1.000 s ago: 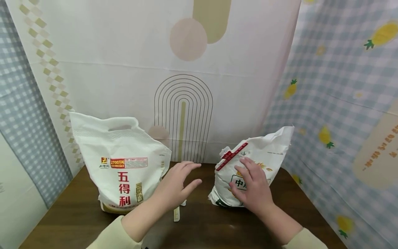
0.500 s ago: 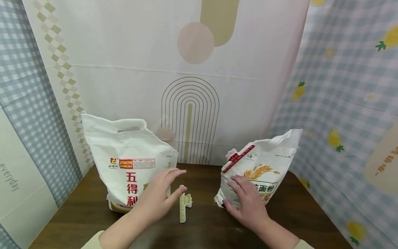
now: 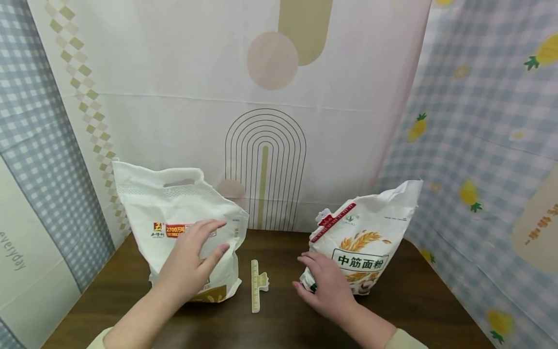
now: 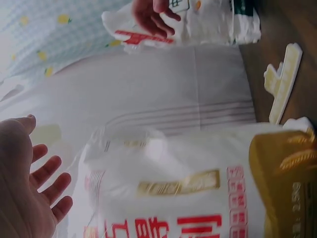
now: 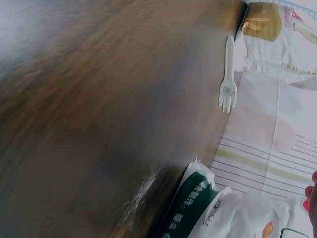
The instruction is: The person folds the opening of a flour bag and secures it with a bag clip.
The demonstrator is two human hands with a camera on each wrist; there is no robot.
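A white flour bag [image 3: 148,206] with a handle hole stands at the left. My left hand [image 3: 185,266] is in front of it, fingers spread and nothing held; the left wrist view shows this hand [image 4: 29,183] beside the bag's upper part. At the right leans a smaller flour bag [image 3: 383,220], with a red bag clip [image 3: 332,223] across its upper left corner. My right hand [image 3: 329,288] is by that bag's lower left side, fingers loosely bent; contact cannot be told. Between the bags lies a pale yellow bag clip [image 3: 255,286], apart from both hands.
Both bags stand on a dark brown wooden table [image 3: 279,325]. A pale patterned cloth [image 3: 174,131] hangs behind it. Checked cloth with pineapples [image 3: 475,145] closes off the right side, and blue checked cloth [image 3: 32,131] hangs at the left.
My left hand has moved left across the front of the left bag. The right hand has shifted left and down, uncovering the right bag's label. The yellow clip is now fully visible.
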